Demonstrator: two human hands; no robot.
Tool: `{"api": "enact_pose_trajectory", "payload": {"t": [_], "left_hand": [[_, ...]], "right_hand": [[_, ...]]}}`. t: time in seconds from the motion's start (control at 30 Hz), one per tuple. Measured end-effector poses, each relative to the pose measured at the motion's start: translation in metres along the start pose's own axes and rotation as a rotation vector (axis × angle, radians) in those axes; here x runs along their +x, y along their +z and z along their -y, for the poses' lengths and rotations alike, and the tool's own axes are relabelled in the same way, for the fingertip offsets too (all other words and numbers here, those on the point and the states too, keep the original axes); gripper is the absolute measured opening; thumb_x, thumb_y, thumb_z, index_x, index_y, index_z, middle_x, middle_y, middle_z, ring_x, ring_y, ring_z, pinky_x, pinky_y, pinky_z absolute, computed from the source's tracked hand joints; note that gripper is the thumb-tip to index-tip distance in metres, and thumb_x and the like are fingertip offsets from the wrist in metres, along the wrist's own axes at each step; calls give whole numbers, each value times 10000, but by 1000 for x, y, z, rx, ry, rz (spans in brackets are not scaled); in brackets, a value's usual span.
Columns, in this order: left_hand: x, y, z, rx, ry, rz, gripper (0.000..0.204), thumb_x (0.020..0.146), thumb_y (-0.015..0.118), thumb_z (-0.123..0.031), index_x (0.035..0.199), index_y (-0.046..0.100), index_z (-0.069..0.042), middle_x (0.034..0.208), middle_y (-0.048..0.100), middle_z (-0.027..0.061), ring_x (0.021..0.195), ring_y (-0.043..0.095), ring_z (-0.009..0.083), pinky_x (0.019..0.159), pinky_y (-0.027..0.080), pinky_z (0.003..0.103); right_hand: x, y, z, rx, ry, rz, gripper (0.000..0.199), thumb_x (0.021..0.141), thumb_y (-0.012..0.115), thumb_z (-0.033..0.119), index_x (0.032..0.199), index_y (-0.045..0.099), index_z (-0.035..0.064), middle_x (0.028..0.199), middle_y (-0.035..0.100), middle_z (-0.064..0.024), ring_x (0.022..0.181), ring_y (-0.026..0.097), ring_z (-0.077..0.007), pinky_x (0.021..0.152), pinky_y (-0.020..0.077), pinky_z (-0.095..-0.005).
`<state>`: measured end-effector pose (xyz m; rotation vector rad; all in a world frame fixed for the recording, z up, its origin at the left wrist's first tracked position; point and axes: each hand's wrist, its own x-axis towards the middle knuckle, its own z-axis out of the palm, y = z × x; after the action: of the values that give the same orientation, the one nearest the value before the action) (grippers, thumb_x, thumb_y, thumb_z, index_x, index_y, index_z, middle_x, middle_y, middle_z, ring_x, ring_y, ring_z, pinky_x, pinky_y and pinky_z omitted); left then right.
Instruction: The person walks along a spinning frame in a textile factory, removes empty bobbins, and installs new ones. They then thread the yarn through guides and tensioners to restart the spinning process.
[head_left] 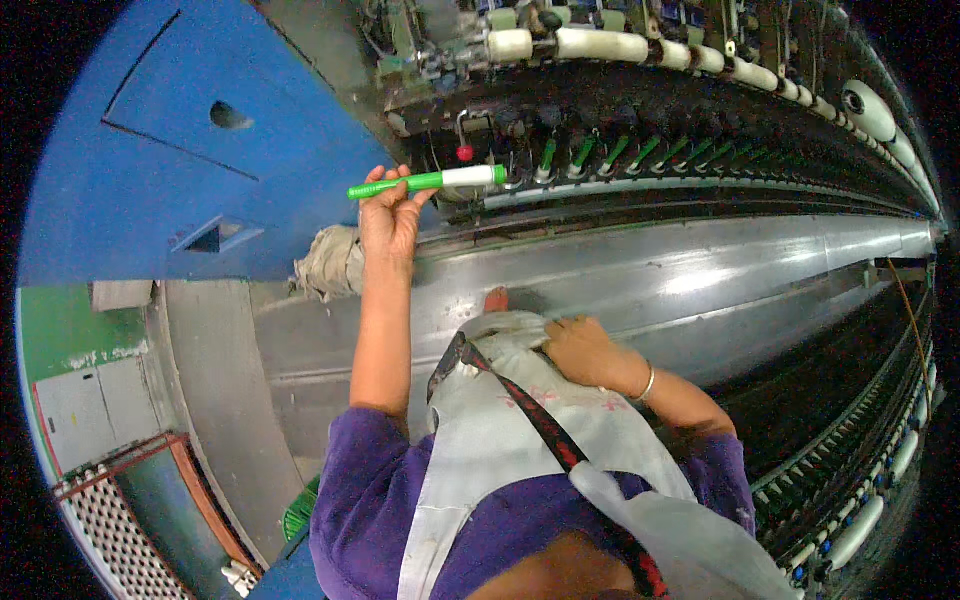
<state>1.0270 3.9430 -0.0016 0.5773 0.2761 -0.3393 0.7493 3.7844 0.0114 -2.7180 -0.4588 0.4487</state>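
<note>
My left hand is raised beside the machine, its fingers closed round a green spinning bobbin. White yarn is wound on the bobbin's right part, and its bare green end points left. The tube lies almost level, near a red knob on the machine. Low in front of my body, my right hand grips the edge of the pale apron with curled fingers. Some of those fingertips are hidden in the cloth. A row of green bobbins stands on the spindles to the right.
White rollers run along the top of the spinning machine. A blue panel borders it on the left, with a cloth bundle below. Another machine row stands at lower right. A rack of white cones is at lower left.
</note>
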Motion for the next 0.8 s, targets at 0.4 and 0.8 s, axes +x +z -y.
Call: {"api": "enact_pose_trajectory", "payload": {"t": [0.4, 0.8], "left_hand": [[-70, 12, 31, -7, -78, 200, 316, 815, 500, 171, 1043, 493, -48, 1019, 594, 158, 1150, 516, 389, 941, 451, 614], [-96, 44, 68, 194, -95, 241, 218, 834, 627, 16, 999, 493, -32, 1013, 612, 203, 972, 614, 414, 774, 576, 511]], "right_hand": [[48, -59, -26, 351, 102, -1196, 129, 710, 717, 76, 837, 699, 82, 875, 635, -43, 828, 554, -216, 723, 454, -320], [54, -58, -34, 89, 228, -1354, 292, 620, 780, 269, 899, 717, 210, 984, 606, 49, 979, 478, -208, 836, 335, -360]]}}
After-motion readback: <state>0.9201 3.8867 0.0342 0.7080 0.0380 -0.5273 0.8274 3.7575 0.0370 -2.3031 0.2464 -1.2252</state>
